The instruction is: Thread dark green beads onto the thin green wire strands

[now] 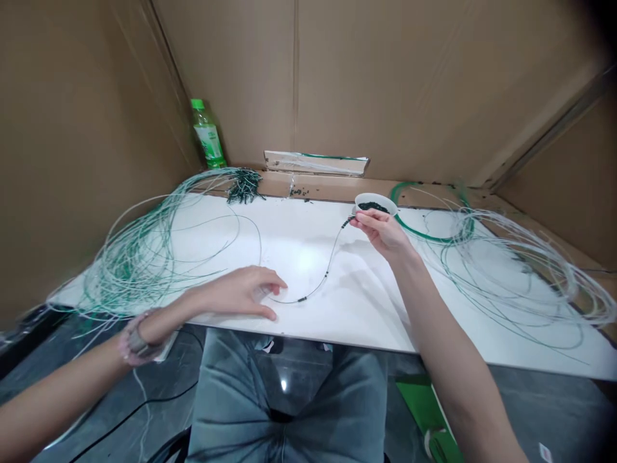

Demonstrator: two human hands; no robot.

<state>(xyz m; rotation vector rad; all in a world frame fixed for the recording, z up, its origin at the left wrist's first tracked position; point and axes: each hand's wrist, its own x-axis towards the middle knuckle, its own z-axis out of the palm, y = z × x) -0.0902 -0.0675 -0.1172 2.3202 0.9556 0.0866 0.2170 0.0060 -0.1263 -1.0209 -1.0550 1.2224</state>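
Note:
My right hand (380, 233) pinches one end of a thin wire (332, 256) beside the rim of a white bowl (396, 207). Small black pieces (373, 206) lie in that bowl. Several more of these dark pieces are threaded on the wire, some bunched close to my right fingertips and others spaced along its curve. My left hand (248, 292) rests low over the white tabletop (289, 225), thumb and fingers apart. The wire runs past its fingertips and partly behind it; whether they touch I cannot tell.
At left lies a tangle of green and white wires (130, 270), its dark-tipped ends (245, 185) bunched at the back. Coiled wires (535, 257) lie at right. A green-capped bottle (209, 136) stands in the back left corner. Cardboard walls (361, 83) enclose the table; loose black bits (299, 192) lie along the back.

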